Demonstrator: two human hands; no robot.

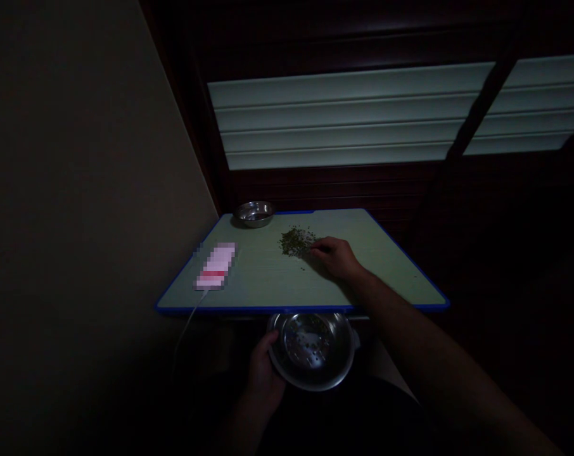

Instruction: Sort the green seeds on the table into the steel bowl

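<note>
My left hand [263,375] grips the rim of a steel bowl [312,349] held just below the table's front edge; a few small green grains lie inside it. My right hand [337,256] rests on the pale green table [268,278], fingers curled and touching the right side of a heap of small green grains [294,241]. A few stray grains lie near the hand. Whether the fingers pinch any grains is too dark to tell.
A second, smaller steel bowl [254,213] stands at the table's back left edge. A phone [215,266] with a white cable lies on the left part. The table has a blue rim. A wall is at left, louvred windows behind.
</note>
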